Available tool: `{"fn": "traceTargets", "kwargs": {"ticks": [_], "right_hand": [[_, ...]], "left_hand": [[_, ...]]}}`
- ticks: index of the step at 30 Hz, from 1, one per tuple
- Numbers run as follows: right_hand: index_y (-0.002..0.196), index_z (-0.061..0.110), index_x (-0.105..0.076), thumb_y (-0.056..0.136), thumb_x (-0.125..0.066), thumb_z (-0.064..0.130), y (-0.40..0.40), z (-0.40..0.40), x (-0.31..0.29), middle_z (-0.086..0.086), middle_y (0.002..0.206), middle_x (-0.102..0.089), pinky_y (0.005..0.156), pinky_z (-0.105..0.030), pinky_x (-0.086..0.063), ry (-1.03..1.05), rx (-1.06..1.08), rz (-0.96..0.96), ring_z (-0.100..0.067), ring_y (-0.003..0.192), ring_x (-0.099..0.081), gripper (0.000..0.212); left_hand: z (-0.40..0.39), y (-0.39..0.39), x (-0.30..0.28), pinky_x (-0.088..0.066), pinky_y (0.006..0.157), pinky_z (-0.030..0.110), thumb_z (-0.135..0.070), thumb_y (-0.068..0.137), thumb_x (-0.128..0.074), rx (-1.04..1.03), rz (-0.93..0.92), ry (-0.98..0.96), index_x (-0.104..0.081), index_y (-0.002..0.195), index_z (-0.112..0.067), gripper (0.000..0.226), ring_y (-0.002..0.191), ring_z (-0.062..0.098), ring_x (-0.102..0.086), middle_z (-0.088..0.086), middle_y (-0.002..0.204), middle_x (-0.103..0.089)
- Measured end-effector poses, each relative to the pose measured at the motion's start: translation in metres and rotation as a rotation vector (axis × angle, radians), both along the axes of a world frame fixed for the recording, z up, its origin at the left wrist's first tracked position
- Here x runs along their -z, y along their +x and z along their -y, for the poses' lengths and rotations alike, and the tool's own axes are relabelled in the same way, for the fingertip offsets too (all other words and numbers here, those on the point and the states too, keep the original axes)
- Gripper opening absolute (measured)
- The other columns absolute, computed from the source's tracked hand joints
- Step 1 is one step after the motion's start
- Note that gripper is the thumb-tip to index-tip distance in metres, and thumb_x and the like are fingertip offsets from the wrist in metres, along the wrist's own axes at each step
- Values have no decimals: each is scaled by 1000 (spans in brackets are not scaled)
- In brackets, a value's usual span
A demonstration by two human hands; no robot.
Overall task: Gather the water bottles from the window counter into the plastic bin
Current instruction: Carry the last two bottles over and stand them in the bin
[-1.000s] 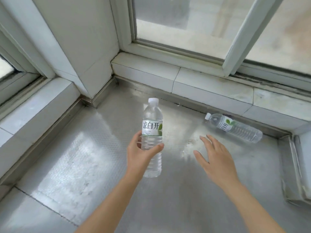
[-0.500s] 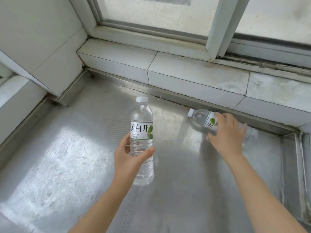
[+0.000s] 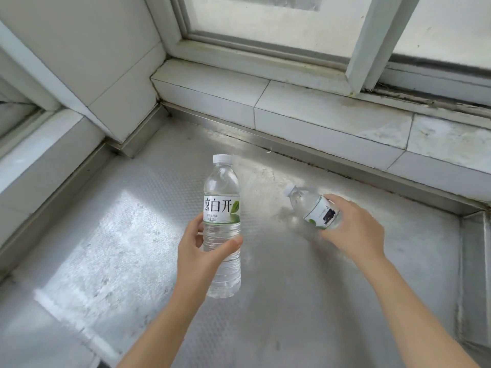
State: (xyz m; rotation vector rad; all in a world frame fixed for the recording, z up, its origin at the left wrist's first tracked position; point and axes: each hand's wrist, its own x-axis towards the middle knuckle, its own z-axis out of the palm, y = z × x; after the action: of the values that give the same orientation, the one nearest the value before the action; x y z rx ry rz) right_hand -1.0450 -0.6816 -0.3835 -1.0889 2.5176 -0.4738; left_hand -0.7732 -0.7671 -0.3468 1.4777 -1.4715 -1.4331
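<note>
I have the left hand (image 3: 198, 257) wrapped around an upright water bottle (image 3: 222, 224), thumb across the front of the ribbed body below the label, fingers curled behind it; that grip is closed firmly on the plastic. The bottle's white cap points to twelve o'clock and its base hangs above the metal counter (image 3: 111, 235), clear of the surface as far as I can judge from the shadow. Its label carries green leaves and dark characters.

At about three o'clock from it, my right hand (image 3: 353, 229) grips a second bottle (image 3: 312, 205). This one is tilted, cap aimed toward ten o'clock, the lower body hidden inside the palm. The fingers curl over the label from the far side, so this grip is also clamped on the bottle. Whether its base touches the counter I cannot tell; the hand covers it.

The two bottles are near each other but apart. Toward twelve o'clock a tiled ledge (image 3: 318, 120) runs under the window frame (image 3: 372, 49). Sunlight falls on the counter at nine o'clock.
</note>
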Motion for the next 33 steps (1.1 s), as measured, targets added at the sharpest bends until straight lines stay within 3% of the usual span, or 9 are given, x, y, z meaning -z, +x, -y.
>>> {"fn": "traceTargets", "kwargs": {"ticks": [4, 8, 11, 15, 20, 23, 24, 28, 33], "right_hand": [[108, 57, -49, 48, -86, 38, 52, 7, -18, 30, 83, -55, 59, -26, -37, -161, 42, 311, -14, 80, -56, 73], [103, 61, -57, 43, -92, 32, 109, 16, -30, 15, 99, -67, 79, -40, -53, -263, -24, 572, -13, 89, -66, 75], [94, 65, -57, 43, -94, 22, 156, 18, -42, 11, 99, -68, 73, -32, -52, -313, -107, 682, 0, 78, -66, 77], [123, 40, -60, 48, -95, 17, 217, 9, -56, 7, 104, -69, 73, -25, -50, -302, -246, 750, 0, 82, -67, 85], [133, 32, -54, 50, -95, 15, 299, -19, -74, 6, 113, -67, 86, -30, -51, -277, -383, 786, -12, 103, -63, 94], [105, 48, -60, 49, -95, 11, 359, -44, -87, 16, 101, -65, 62, -5, -47, -273, -477, 817, 8, 84, -65, 76], [95, 53, -59, 48, -95, 9, 382, -54, -91, 18, 97, -65, 56, -3, -46, -268, -512, 829, 13, 78, -65, 73], [89, 69, -59, 46, -94, 14, 476, -104, -105, 15, 88, -74, 65, -17, -50, -220, -699, 865, 3, 80, -69, 77], [90, 73, -56, 47, -95, 15, 596, -180, -115, 18, 90, -72, 66, -18, -50, -169, -960, 914, 1, 81, -69, 82]], "left_hand": [[-12, 44, -9, -59, 82, 41, -41, 46, -87, -54, 2, 14, -66, 104, -48, 62, 88, 13, -70, -10, 96, -72], [-32, 101, -22, -61, 82, 43, -39, 46, -89, -157, -8, 9, -65, 109, -45, 68, 88, 15, -72, -6, 98, -72], [-48, 144, -34, -60, 83, 48, -36, 45, -89, -241, -25, -3, -64, 112, -39, 71, 90, 20, -72, -6, 96, -73], [-76, 204, -49, -59, 82, 55, -33, 44, -88, -356, -47, -22, -65, 112, -37, 71, 92, 27, -71, -2, 96, -73], [-130, 287, -62, -62, 76, 47, -40, 44, -88, -469, -45, -82, -64, 115, -38, 75, 88, 19, -74, -9, 99, -73], [-175, 340, -68, -60, 68, 27, -44, 42, -87, -543, -31, -131, -61, 111, -47, 73, 84, 6, -71, -20, 97, -70], [-193, 359, -70, -58, 66, 22, -45, 42, -87, -572, -27, -143, -60, 111, -47, 74, 84, 3, -70, -21, 97, -69], [-276, 435, -72, -59, 72, 27, -38, 45, -90, -724, -21, -156, -61, 118, -38, 79, 87, 6, -71, -14, 102, -69], [-404, 527, -85, -55, 68, 18, -47, 41, -88, -935, -3, -210, -58, 118, -44, 82, 87, 0, -69, -20, 100, -69]]}}
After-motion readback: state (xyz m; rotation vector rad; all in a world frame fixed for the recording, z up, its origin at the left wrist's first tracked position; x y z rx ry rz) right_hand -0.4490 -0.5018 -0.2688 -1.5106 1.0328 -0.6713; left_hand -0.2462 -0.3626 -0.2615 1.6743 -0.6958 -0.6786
